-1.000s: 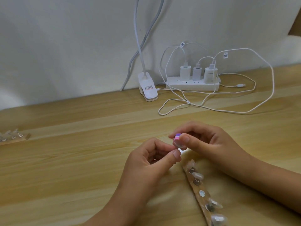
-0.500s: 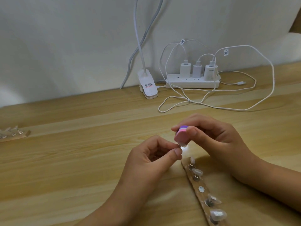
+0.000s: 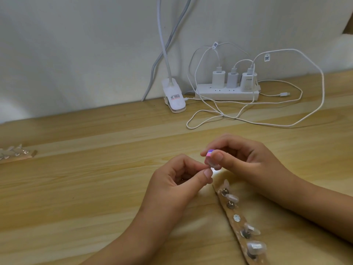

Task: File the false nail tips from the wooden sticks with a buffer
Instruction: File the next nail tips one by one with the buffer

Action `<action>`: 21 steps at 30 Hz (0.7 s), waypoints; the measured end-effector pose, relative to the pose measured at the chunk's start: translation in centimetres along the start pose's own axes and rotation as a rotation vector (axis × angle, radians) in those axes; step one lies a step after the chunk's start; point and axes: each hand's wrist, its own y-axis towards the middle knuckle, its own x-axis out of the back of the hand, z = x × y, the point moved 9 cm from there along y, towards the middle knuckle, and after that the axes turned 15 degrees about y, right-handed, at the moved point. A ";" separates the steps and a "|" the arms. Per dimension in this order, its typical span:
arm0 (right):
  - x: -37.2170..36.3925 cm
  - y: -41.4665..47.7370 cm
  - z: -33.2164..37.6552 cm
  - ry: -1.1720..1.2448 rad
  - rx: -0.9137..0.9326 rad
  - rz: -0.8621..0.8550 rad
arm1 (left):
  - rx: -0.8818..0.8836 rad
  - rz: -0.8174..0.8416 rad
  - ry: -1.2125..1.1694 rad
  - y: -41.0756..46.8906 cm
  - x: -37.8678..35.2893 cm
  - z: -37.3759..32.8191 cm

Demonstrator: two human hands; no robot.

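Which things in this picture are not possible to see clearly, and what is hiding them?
Head view, the only one:
- Nail tip being filed: hidden between the left hand fingers and the buffer.
- Buffer: mostly covered by the right hand; its full shape is unclear.
- Near wooden stick: cut off by the bottom edge.
- Second stick: cut off by the left edge, its tips too small to count.

power strip (image 3: 227, 94) behind hands; wooden stick (image 3: 241, 229) front-right on table (image 3: 76, 188) — second stick (image 3: 17, 156) far left
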 end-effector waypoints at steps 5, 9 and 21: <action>-0.2 0.1 -0.3 0.006 -0.015 0.032 | -0.020 0.004 0.003 0.0 0.1 0.0; 0.1 -0.1 0.4 -0.040 0.082 0.008 | -0.028 0.000 0.000 0.0 0.1 0.0; 0.0 0.0 0.3 -0.032 0.088 0.015 | -0.031 -0.009 -0.015 0.1 0.2 0.1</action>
